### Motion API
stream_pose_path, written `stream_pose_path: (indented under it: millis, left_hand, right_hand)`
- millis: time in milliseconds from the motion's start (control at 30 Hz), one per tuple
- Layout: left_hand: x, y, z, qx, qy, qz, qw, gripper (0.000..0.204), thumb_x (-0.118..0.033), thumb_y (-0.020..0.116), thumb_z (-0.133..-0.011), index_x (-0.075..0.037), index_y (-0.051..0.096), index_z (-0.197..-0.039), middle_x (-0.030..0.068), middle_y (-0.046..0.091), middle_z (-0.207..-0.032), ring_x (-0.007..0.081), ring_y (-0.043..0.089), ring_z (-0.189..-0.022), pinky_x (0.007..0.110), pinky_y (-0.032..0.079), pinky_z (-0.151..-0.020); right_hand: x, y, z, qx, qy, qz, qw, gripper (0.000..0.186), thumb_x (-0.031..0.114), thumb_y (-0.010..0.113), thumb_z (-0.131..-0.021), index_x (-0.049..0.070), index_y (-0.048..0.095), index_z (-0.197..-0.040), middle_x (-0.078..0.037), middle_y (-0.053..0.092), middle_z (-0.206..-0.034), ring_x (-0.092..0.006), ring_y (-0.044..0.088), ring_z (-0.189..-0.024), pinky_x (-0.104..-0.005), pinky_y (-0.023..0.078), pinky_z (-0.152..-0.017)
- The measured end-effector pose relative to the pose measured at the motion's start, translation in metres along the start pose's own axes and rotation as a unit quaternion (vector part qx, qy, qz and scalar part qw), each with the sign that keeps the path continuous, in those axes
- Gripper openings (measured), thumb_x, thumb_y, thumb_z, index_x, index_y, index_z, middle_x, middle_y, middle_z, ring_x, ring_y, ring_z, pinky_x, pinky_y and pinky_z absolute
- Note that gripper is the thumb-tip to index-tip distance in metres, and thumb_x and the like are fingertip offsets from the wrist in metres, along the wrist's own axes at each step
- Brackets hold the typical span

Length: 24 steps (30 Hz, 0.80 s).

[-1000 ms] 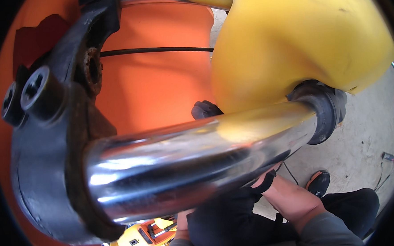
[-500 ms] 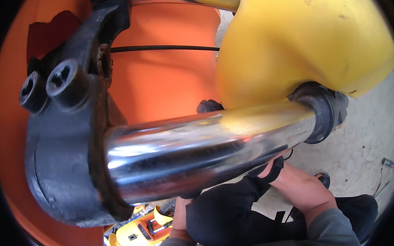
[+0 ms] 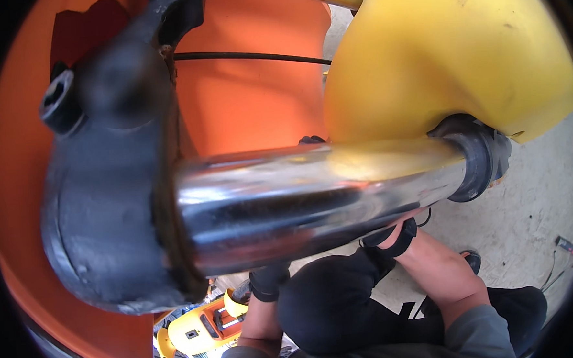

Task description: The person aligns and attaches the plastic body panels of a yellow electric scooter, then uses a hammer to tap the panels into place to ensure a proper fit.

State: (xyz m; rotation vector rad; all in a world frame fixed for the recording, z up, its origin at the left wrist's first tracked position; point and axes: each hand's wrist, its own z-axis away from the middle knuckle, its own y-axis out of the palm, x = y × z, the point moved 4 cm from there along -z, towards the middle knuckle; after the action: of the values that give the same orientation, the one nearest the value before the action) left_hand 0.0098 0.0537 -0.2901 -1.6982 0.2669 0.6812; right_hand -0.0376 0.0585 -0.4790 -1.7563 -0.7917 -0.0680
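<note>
A chrome tube runs from a black clamp with socket bolts, one badly blurred, to a dark collar under a large yellow moulded part. My left hand, in a black glove, is under the tube, its fingers hidden. My right hand, also dark-gloved at the wrist, reaches up beneath the tube further right, fingers hidden. I cannot tell what either holds. A small dark shape peeks over the tube; I cannot make it out. Behind is an orange panel crossed by a black cable.
My dark-clothed leg and a shoe are below. A small yellow-and-orange model or machine sits at the lower left. A tool with a pink part lies on the concrete floor at right.
The clamp and tube appear higher and further right in view. More of my left glove shows below the tube, and less of the dark shape above it.
</note>
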Motion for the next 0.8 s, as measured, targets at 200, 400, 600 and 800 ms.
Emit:
stream_pose_path:
  millis: [200,400,600,800]
  left_hand:
    - [-0.038,0.035,-0.013,-0.102,0.009,0.052,0.993,0.016,0.000,0.066,-0.080,0.003,0.059,-0.095,0.0037,0.060,-0.080,0.0095,0.054,-0.071,0.024,0.045,-0.067]
    - [-0.025,0.035,-0.022,-0.131,0.070,0.033,0.988,0.058,-0.004,0.076,-0.080,0.004,0.035,-0.121,0.0138,0.061,-0.101,0.0161,0.063,-0.083,0.028,0.051,-0.078]
    - [-0.019,0.036,-0.025,-0.165,0.100,0.004,0.981,0.064,-0.010,0.078,-0.080,0.006,0.033,-0.123,0.0158,0.055,-0.111,0.0184,0.058,-0.100,0.029,0.045,-0.089]
    - [-0.017,0.026,-0.030,-0.148,0.115,-0.044,0.981,0.063,-0.011,0.078,-0.080,0.006,0.031,-0.119,0.0204,0.057,-0.109,0.0202,0.065,-0.091,0.031,0.057,-0.071]
  right_hand:
    - [-0.051,-0.079,-0.041,-0.046,0.073,-0.403,0.911,0.049,0.024,0.054,-0.093,0.008,0.041,-0.138,-0.016,0.049,-0.130,-0.0274,0.050,-0.117,-0.0387,0.041,-0.098]
    - [-0.054,-0.102,-0.066,-0.136,0.091,-0.457,0.874,0.038,0.014,0.067,-0.083,0.005,0.056,-0.118,-0.011,0.067,-0.103,-0.0293,0.065,-0.093,-0.0377,0.050,-0.080]
    - [-0.051,-0.103,-0.065,-0.138,0.125,-0.481,0.857,0.032,0.013,0.068,-0.081,0.006,0.056,-0.110,-0.013,0.066,-0.096,-0.0295,0.066,-0.089,-0.0370,0.053,-0.070]
    - [-0.034,-0.080,-0.038,0.145,0.341,-0.760,0.534,0.035,0.028,0.068,-0.088,0.001,0.058,-0.106,-0.011,0.067,-0.093,-0.0241,0.067,-0.086,-0.0350,0.054,-0.074]
